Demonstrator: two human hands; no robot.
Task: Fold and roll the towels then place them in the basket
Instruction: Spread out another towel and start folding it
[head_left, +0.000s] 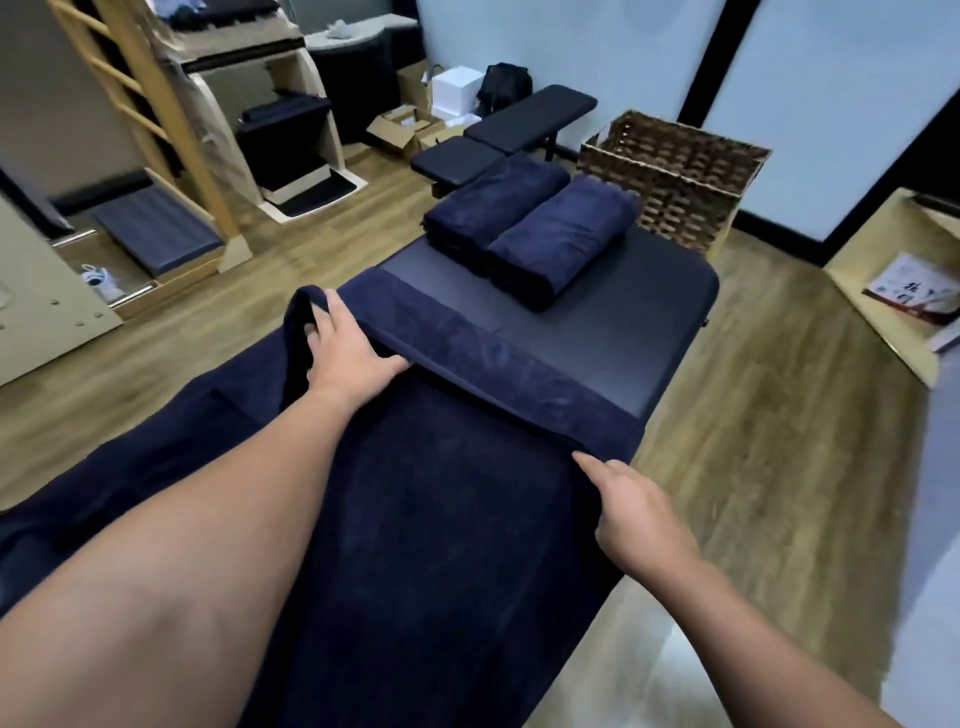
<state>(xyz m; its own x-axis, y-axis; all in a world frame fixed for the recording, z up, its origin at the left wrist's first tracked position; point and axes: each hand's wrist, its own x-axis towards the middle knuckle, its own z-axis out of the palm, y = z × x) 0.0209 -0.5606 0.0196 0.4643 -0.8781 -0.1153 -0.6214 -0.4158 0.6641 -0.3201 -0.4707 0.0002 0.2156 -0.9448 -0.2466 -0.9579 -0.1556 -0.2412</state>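
Both arms reach forward, left hand (349, 349) and right hand (636, 512) gripping the spread towel's (441, 519) folded edge.

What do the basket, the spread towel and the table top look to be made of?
Basket: woven wicker or rattan, brown strands in a visible weave. Spread towel: navy terry cloth, matte, fuzzy nap. Table top: probably vinyl or leatherette padding, smooth with a faint sheen.

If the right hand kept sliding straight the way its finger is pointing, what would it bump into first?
Probably the folded-over band of the spread towel. The right hand points up and left along the table, and that raised fold lies right at its fingertip. The two folded towels lie farther along, though depth is hard to judge.
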